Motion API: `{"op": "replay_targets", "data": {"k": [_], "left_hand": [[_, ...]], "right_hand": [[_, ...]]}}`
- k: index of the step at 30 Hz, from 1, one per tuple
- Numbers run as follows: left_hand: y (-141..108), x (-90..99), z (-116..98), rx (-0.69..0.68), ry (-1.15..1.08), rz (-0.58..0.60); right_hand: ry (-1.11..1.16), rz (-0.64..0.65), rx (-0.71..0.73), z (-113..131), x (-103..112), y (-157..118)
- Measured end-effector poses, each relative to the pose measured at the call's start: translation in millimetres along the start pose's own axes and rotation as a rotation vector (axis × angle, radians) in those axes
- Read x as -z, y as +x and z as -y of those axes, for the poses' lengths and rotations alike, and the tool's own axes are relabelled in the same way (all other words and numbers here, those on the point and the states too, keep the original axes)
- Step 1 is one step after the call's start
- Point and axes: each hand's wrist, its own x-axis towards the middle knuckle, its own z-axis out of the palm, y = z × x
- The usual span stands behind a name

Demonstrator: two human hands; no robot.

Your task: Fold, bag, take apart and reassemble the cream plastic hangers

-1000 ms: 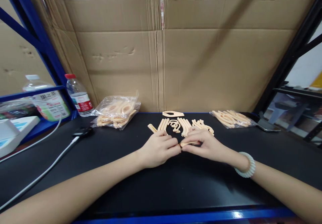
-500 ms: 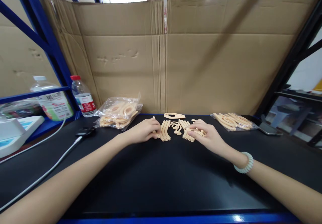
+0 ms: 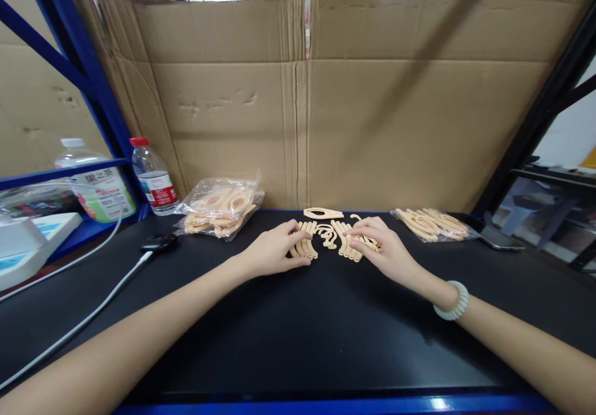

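Observation:
My left hand (image 3: pixel 275 248) rests at the left row of curved beige pieces (image 3: pixel 306 248), its fingers apart over the row's left side. My right hand (image 3: pixel 384 246) is at the right row of beige pieces (image 3: pixel 343 241), with thumb and fingertips close together on something small and pale that I cannot make out. Between the two rows lie several small hook-shaped pieces (image 3: pixel 327 235). Behind them is a flat beige piece with an oval opening (image 3: pixel 333 214). More beige pieces are partly hidden under my right hand.
Bagged beige pieces (image 3: pixel 223 207) lie at the back left, near a red-capped bottle (image 3: pixel 158 185). Another bag (image 3: pixel 433 225) and a grey flat object (image 3: pixel 500 239) are at the back right. A white cable (image 3: pixel 100 308) crosses the left side. Cardboard (image 3: pixel 419 110) stands behind.
My left hand has moved slightly right and its fingers have spread over the left row. My right hand has barely moved. A hooked piece behind it shows more clearly.

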Motion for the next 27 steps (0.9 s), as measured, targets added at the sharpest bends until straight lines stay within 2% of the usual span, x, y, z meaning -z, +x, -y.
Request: {"op": "replay_targets", "data": {"k": [5, 11, 15, 21, 27], "left_hand": [[-0.8, -15.7, -10.1, 0.024, 0.056, -0.036], [1.9, -26.9, -5.6, -0.033, -0.021, -0.111], [4.6, -30.0, 0.2, -0.062, -0.034, -0.121], [5.6, -30.8, 7.1, -0.037, -0.031, -0.159], [2.8, -30.6, 8.8, -0.032, -0.035, -0.164]], "right_hand": [[-0.061, 0.032, 0.003, -6.2, -1.5, -0.6], [-0.126, 0.088, 0.069, -14.2, -2.2, 10.5], [-0.161, 0.212, 0.166, -14.5, -5.2, 31.0], [-0.218, 0.417, 0.13, -11.4, -20.5, 61.1], [-0.182, 0.589, 0.127, -15.3, -29.8, 71.0]]}}
